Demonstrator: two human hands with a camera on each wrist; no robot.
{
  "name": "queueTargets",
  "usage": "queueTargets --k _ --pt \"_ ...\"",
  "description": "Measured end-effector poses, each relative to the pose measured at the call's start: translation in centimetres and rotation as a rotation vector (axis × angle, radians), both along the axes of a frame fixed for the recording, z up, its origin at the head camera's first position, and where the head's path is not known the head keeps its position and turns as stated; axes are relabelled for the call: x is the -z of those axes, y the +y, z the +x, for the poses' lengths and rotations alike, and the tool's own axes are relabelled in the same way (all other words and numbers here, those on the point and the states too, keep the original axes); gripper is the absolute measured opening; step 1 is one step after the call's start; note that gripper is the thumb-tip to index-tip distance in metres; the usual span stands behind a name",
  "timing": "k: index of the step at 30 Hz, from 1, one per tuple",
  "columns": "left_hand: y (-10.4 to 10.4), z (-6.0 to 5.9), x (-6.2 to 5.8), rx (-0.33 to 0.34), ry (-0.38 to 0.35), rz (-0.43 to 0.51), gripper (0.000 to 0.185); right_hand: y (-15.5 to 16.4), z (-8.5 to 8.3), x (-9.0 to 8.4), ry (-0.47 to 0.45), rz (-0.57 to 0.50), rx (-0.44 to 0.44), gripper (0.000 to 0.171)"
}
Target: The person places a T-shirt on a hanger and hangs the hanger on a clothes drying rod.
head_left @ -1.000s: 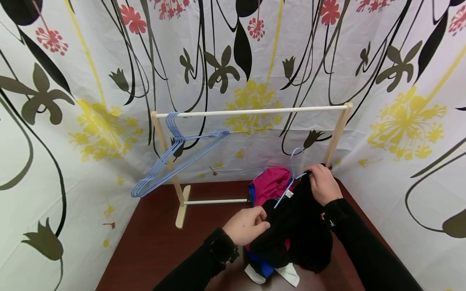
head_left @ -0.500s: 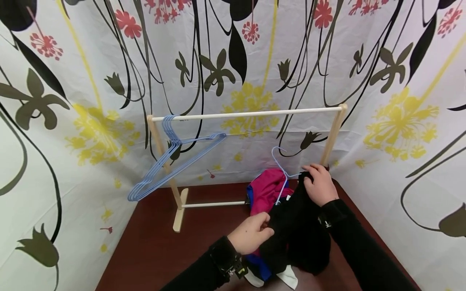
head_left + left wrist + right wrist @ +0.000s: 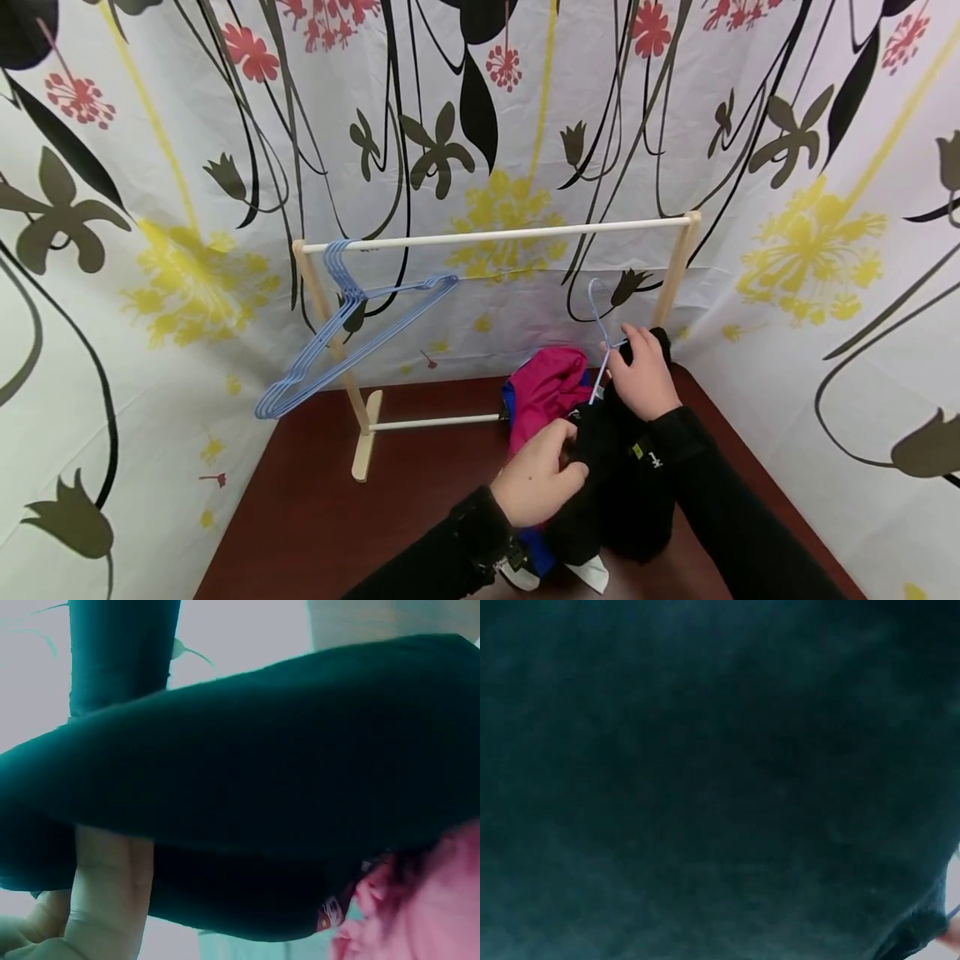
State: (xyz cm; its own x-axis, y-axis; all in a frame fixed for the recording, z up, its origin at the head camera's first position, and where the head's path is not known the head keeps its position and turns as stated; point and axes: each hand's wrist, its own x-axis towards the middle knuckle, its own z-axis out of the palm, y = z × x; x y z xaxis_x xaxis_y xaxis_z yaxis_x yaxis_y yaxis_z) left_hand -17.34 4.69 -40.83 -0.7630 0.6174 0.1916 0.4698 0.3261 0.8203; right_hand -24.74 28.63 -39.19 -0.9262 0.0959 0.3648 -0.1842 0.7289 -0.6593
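A black garment (image 3: 597,467) hangs between both hands, with a light blue wire hanger (image 3: 601,375) partly inside its neck opening. My left hand (image 3: 536,482) pinches the garment's left side near the neckline; in the left wrist view its fingers (image 3: 112,900) go behind the dark cloth (image 3: 262,757). My right hand (image 3: 643,379) grips the other shoulder, its thumb side beside the hanger's neck. The hanger's hook points up, and its right arm is largely hidden by hand and cloth. Dark fabric (image 3: 705,780) fills nearly all of the right wrist view.
A wooden rack with a white top rod (image 3: 495,237) stands behind. Several blue hangers (image 3: 307,358) hang at its left end. A pink garment (image 3: 551,385) with blue parts lies on the dark red table (image 3: 315,517). White cloth (image 3: 590,575) shows below. Patterned curtains (image 3: 465,100) enclose the table.
My left hand has moved right, closer to the right hand. The right hand has shifted toward the hanger's neck, and the hanger's hook has risen. The black cloth between the hands has bunched narrower.
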Motion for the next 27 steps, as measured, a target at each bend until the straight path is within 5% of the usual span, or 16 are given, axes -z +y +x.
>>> queueTargets --k 5,10,15,27 --pt "-0.5 1.2 -1.8 0.110 -0.020 0.013 0.043 -0.5 0.6 -1.7 0.041 -0.037 -0.046 0.061" --pt "-0.6 1.6 -3.0 0.143 0.074 -0.071 0.064 -0.3 0.4 -3.6 0.085 -0.075 -0.099 0.059" --pt "0.0 0.9 -3.5 0.128 0.104 -0.128 0.072 0.9 -0.8 -5.6 0.062 -0.079 -0.086 0.064" --pt "3.6 -1.6 -4.0 0.147 0.047 -0.029 0.074 3.4 -3.6 -7.9 -0.010 -0.126 -0.122 0.065"
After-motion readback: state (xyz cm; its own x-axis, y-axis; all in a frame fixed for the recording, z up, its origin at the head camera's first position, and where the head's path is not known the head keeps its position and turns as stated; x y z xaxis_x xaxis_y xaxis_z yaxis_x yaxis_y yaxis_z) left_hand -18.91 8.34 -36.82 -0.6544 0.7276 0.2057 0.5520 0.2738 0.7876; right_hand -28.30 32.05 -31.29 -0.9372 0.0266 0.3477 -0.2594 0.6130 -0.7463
